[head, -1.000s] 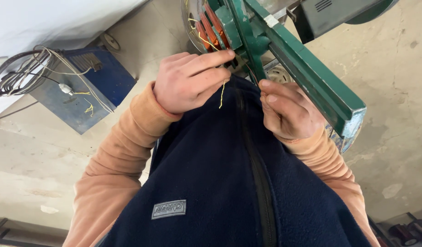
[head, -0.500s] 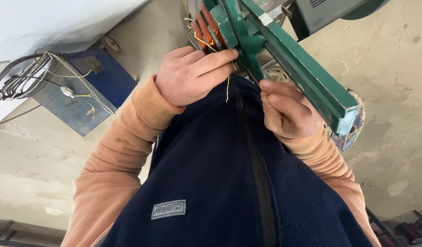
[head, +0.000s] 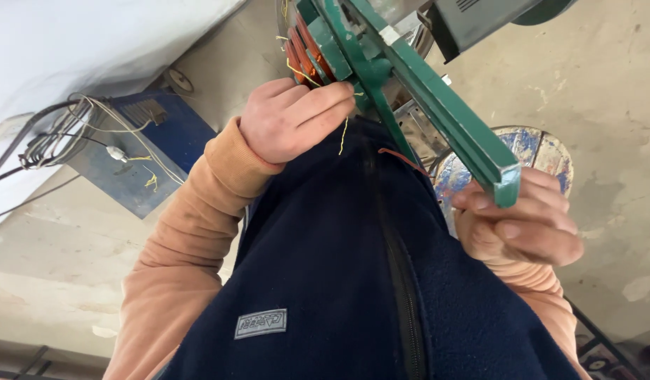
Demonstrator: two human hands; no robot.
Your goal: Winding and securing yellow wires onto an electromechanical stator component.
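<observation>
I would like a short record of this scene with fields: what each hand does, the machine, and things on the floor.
left hand: fingertips on a thin yellow wire beside the copper coil
right hand: closed around the end of the green metal arm
machine: green frame carrying the coil
floor: blue box with cables; a worn round stool

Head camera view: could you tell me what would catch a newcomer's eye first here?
Most striking is the green metal arm running diagonally from top centre to the right, where the right hand grips under its end. At its upper end sits a copper wire coil, where the left hand pinches a thin yellow strand. A blue box with loose cables lies on the floor at left.
</observation>
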